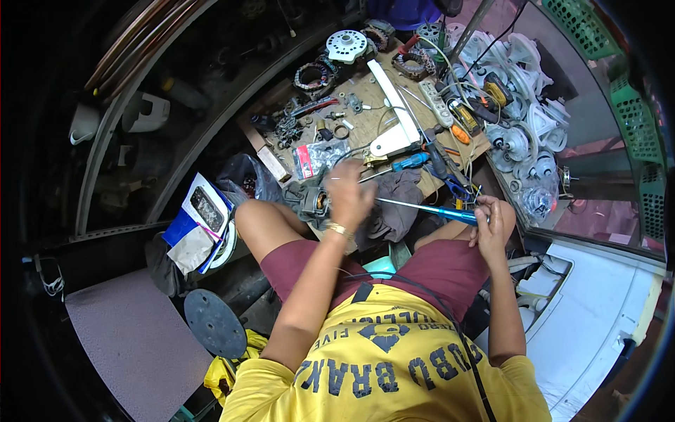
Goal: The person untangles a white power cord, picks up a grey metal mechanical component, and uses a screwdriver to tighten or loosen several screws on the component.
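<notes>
Right fingers [488, 204]: curled around long, steel-shafted, blue-handled screwdriver [451, 213]
Left fingers [343, 181]: blurred; hold can't be told
Screwdriver: left of right fingers; shaft points leftward, tip nearer left fingers

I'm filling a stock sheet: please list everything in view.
Long screwdriver: one, blue-handled, right of centre.
Workbench: one, brown, upper centre.
Second screwdriver: one, blue-handled, on bench.
Cloth: one, grey, bench's near edge.
Long bar: one, white, across bench.
Perforated disc: one, white, far bench.
Coil rings: at least two, dark, far bench.
Power strip: one, white, bench's right.
Plastic parts: many, whitish, right.
Crates: count unclear, green, far right.
Round plate: one, grey, lower left.
Rods: several, copper, upper left.
Shirt: one, yellow, bottom.
Left hand: one, blurred, centre.
Right hand: one, bare, on long screwdriver.
</notes>
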`<action>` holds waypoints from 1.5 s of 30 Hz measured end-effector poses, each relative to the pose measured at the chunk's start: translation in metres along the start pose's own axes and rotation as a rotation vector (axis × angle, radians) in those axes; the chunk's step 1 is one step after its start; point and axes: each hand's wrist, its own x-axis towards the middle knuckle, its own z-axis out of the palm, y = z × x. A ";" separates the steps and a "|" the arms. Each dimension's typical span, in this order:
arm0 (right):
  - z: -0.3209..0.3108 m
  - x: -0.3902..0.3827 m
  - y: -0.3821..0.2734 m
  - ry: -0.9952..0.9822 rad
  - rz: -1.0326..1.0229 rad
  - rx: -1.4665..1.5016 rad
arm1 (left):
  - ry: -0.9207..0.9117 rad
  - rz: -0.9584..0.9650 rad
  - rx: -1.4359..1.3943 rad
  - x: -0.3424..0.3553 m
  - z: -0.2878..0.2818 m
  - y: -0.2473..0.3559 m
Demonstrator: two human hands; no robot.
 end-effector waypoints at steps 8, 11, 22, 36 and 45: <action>-0.009 0.016 0.011 -0.056 0.001 0.093 | -0.250 -0.236 0.432 -0.004 -0.067 -0.106; -0.001 0.013 0.011 -0.097 0.186 0.067 | -0.258 -0.354 0.247 -0.005 -0.067 -0.114; 0.016 0.014 0.014 0.110 0.100 0.296 | 0.588 -0.591 -0.257 -0.050 0.004 -0.146; -0.015 0.012 0.022 -0.123 0.107 0.111 | 0.292 -0.771 -0.300 -0.068 0.037 -0.162; -0.020 0.020 0.029 -0.097 0.191 0.121 | 0.335 -0.674 -0.502 -0.071 0.043 -0.174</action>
